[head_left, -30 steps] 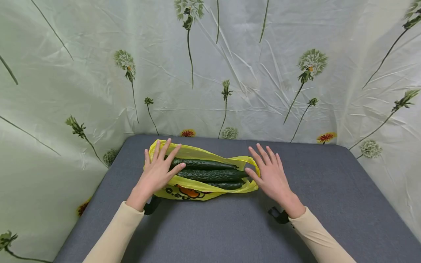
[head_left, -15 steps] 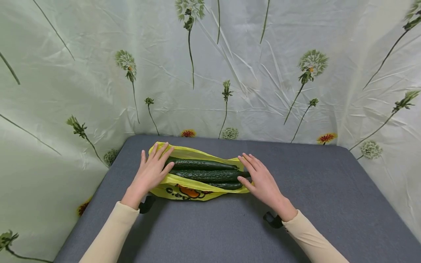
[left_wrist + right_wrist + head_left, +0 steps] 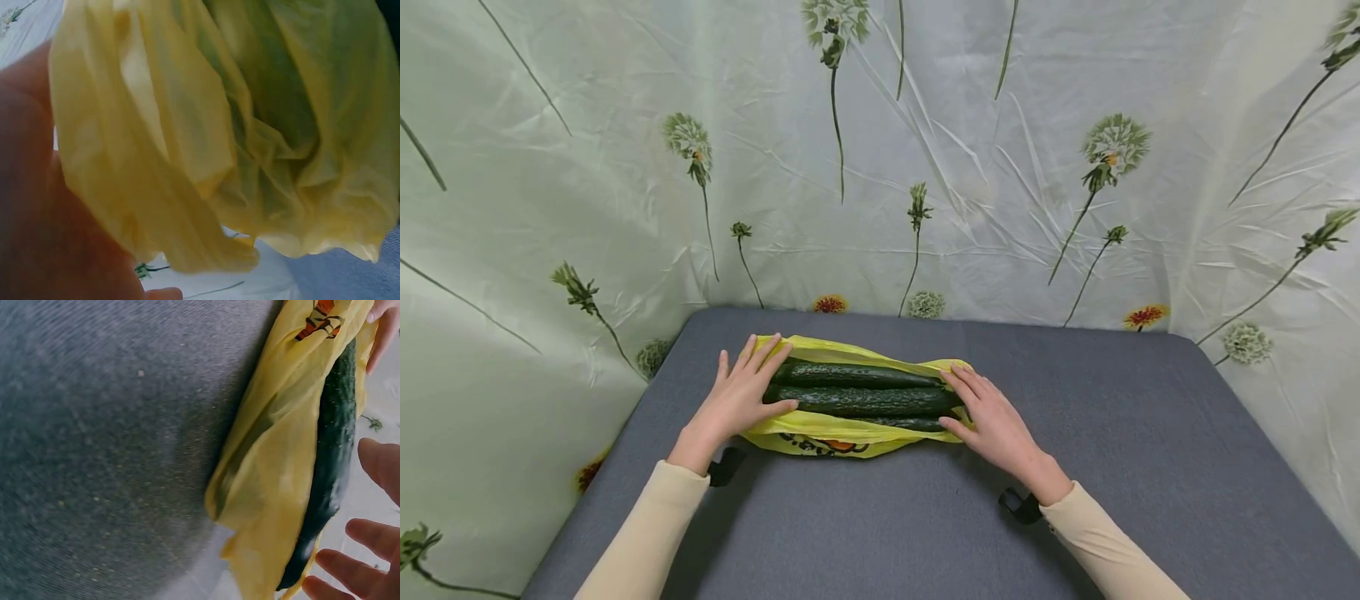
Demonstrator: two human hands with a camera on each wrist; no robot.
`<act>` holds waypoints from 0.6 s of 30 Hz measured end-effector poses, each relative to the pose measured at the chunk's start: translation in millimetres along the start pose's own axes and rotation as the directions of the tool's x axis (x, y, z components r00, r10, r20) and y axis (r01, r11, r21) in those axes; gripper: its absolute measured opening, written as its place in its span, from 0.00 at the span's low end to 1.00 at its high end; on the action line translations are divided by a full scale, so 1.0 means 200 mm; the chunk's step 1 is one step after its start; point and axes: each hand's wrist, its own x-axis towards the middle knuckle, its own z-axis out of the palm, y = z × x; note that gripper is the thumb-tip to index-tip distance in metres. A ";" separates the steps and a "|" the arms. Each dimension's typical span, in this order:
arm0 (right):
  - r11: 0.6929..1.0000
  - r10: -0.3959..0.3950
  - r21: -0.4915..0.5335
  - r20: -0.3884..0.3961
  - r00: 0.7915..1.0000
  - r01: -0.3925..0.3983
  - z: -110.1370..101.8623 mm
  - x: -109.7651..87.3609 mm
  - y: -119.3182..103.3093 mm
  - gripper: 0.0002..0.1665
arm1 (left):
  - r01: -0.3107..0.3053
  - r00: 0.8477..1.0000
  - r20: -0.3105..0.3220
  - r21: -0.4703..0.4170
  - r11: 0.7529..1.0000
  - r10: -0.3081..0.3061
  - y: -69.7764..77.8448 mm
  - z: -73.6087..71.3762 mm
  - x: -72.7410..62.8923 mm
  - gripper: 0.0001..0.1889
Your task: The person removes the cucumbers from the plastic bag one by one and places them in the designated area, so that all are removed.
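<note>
Grey table [image 3: 880, 533]: yellow bag [image 3: 865, 430], cucumbers [image 3: 868, 402] inside, between left hand [image 3: 730, 406], right hand [image 3: 997, 427]

The long, plain cream sleeves both reach the wrists: the left sleeve [image 3: 636, 542] at seven o'clock, the right sleeve [image 3: 1120, 546], lightly creased, at five. The left hand [image 3: 730, 404] and right hand [image 3: 1000, 429] are bare. A black fitting [image 3: 722, 472] shows at three o'clock of the left cuff [image 3: 683, 478], a black hooked fitting [image 3: 1030, 510] at nine o'clock of the right cuff [image 3: 1069, 510].
</note>
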 end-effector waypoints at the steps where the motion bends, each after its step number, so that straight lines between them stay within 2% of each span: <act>1: 1.000 0.011 0.010 0.009 1.000 -0.011 0.00 0.00 0.00 0.41 | -0.002 1.000 0.009 -0.003 1.000 0.002 -0.01 0.00 0.00 0.47; 5: 0.995 0.059 0.074 0.045 0.997 -0.062 0.02 0.00 0.02 0.42 | -0.004 0.999 0.040 -0.012 1.000 0.004 -0.05 0.02 0.00 0.51; 9: 0.983 0.090 0.155 0.074 0.993 -0.101 0.05 -0.01 0.03 0.44 | -0.015 0.999 0.040 -0.013 1.000 0.016 -0.09 0.04 -0.01 0.55; 14: 0.970 0.093 0.218 0.081 0.992 -0.109 0.07 0.00 0.04 0.45 | -0.021 0.999 0.036 -0.037 0.999 0.023 -0.15 0.06 -0.02 0.57; 18: 0.963 0.094 0.245 0.083 0.992 -0.111 0.07 0.02 0.05 0.45 | -0.001 0.999 0.049 -0.056 0.998 0.004 -0.19 0.07 -0.03 0.59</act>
